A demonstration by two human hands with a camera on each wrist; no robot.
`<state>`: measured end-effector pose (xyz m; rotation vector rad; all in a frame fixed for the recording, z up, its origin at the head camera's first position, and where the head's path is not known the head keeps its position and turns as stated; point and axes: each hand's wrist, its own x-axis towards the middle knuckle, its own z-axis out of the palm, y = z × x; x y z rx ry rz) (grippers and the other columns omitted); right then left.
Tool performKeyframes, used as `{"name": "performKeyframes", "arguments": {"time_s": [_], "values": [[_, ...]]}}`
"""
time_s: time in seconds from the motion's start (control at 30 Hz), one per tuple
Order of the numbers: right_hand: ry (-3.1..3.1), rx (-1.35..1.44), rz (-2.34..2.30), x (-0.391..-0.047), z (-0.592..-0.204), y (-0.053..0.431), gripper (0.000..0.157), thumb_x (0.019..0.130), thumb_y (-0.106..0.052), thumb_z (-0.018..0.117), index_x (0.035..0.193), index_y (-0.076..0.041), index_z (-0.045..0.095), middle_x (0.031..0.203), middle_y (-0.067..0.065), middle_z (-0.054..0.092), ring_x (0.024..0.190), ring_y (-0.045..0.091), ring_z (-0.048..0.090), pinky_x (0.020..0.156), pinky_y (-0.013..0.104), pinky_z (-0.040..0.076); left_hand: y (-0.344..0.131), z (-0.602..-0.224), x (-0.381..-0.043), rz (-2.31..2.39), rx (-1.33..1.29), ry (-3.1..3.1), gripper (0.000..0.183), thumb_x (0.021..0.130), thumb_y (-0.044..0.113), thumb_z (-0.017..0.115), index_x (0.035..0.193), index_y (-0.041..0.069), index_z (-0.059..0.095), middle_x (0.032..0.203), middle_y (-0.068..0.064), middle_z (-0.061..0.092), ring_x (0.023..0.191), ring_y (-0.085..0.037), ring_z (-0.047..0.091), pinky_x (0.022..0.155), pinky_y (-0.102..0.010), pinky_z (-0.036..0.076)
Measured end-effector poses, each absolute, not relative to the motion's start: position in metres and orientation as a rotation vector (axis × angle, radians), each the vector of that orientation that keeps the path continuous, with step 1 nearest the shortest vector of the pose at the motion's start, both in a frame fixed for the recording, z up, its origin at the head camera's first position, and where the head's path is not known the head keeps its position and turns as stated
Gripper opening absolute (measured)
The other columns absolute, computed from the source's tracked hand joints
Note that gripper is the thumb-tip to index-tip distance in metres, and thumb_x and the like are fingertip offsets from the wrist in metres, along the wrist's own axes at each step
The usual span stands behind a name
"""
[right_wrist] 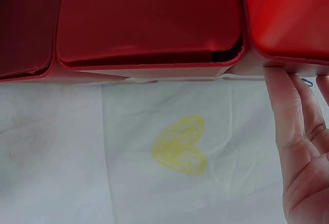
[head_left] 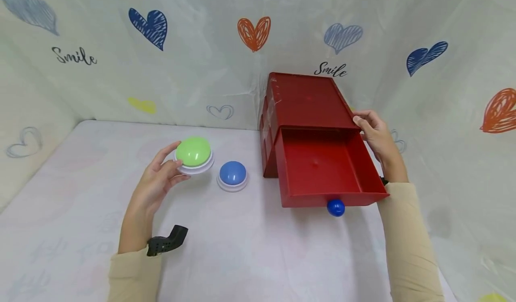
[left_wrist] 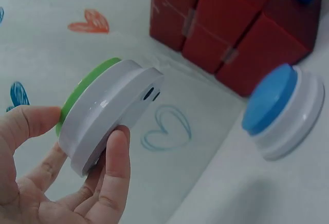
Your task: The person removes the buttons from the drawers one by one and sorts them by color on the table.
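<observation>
A push button with a green dome (head_left: 193, 152) and a white base is in my left hand (head_left: 161, 174), above the table. The thumb presses at the dome's edge while fingers curl under the base, where dark slots show in the left wrist view. Beside it, a push button with a blue dome (head_left: 232, 173) stands on the table. My right hand (head_left: 378, 136) touches the upper right edge of a red drawer cabinet (head_left: 308, 98). In the right wrist view its straight fingers (right_wrist: 285, 103) rest against the cabinet's side. The top drawer (head_left: 318, 167) is pulled out.
A blue round knob (head_left: 336, 208) sticks out from the drawer's front. The white table (head_left: 225, 248) meets a pale cloth backdrop (head_left: 201, 60) printed with hearts and the word "Smile". More red drawer sections (right_wrist: 149, 18) sit below the top one.
</observation>
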<state>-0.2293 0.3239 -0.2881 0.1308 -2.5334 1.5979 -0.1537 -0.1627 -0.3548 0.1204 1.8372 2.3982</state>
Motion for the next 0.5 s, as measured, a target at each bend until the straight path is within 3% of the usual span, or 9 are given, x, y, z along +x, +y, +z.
{"name": "performKeyframes", "arguments": {"time_s": [0.27,0.5], "values": [[-2.546,0.160,1.573,-0.231,-0.290,0.325,0.021,0.097,-0.032,0.045,0.117,-0.026,0.051,0.102,-0.015,0.054,0.090,0.005,0.052,0.072,0.013,0.047,-0.179,-0.376,-0.159,2.245,-0.031,1.950,0.054,0.096,0.011,0.047,0.146,0.016,0.028,0.108,0.000,0.047,0.083,-0.002,0.060,0.076,-0.018,0.052],[-2.529,0.141,1.599,-0.229,-0.288,0.323,0.027,0.096,-0.036,0.047,0.119,-0.024,0.052,0.103,-0.014,0.055,0.091,0.007,0.053,0.073,0.015,0.048,-0.190,-0.393,-0.163,2.170,-0.085,1.937,0.057,0.095,0.011,0.051,0.146,0.017,0.028,0.105,0.001,0.048,0.085,-0.001,0.058,0.078,-0.018,0.052]]}}
